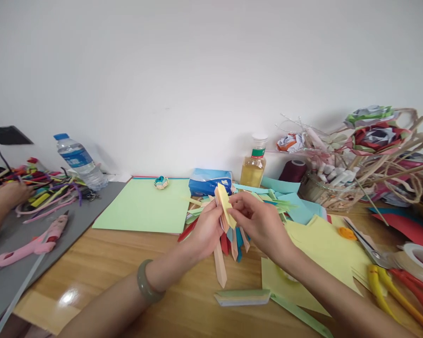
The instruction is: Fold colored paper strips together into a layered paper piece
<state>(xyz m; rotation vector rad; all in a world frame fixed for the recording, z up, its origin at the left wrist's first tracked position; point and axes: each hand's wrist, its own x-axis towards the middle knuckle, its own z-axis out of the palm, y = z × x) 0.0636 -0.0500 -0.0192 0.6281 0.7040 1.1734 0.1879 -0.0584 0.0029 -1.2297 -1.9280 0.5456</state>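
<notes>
Yellow paper strip now: gripping with left hand, pinching with right hand; judging it midway, with green-edged strip folded already, yellow sheet left flat.

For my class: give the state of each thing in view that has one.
Yellow paper: folded, held by left hand and right hand
Water bottle: capped
Yellow-liquid bottle: partly filled
Green sheet: flat
Pink glue gun: lying down
Scissors: lying down, opening unclear
Tissue pack: opening unclear
Tape roll: lying flat
</notes>
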